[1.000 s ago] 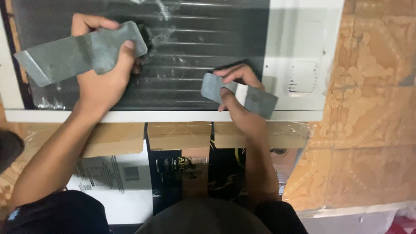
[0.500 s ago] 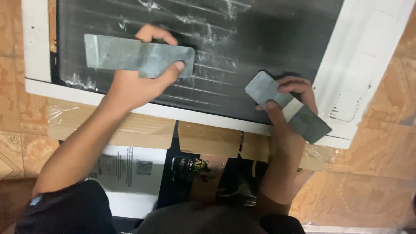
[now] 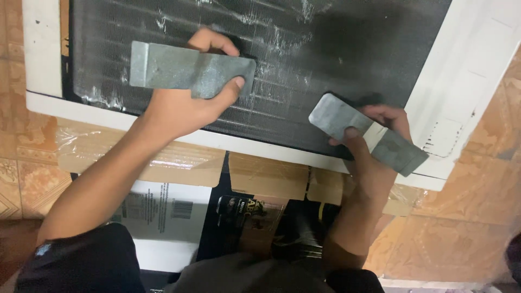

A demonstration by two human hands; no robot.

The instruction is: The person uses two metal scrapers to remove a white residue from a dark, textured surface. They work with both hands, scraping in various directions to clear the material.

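- Nearest you lies flattened cardboard point(image 3: 255, 179) taped with brown tape, spread on the tiled floor point(image 3: 467, 217) under your forearms; printed box panels show between your arms.
- Just beyond the cardboard sits the white frame point(image 3: 163, 130) of an appliance lying flat, its near rail running from the left edge down toward the right.
- Your right hand point(image 3: 374, 135) holds a grey metal plate point(image 3: 366, 133) — thumb on top, fingers wrapped beneath — so the grip is closed on it. This plate is bent and angled, its upper end over the dark finned panel point(image 3: 325, 49), its lower end over the white frame at the right.
- Your left hand point(image 3: 190, 103) clamps a second, longer grey plate point(image 3: 190, 68), thumb pressed on its near edge and fingers curled over the far edge; the grip is closed on it. The plate lies flat over the finned panel, well apart from the other one, its free end pointing left.
- The finned panel fills the frame's inside — dark, with pale smears and scuffs across the thin rows.
- Farthest right, the wide white side of the frame carries a small patch of vent slots point(image 3: 439, 144).
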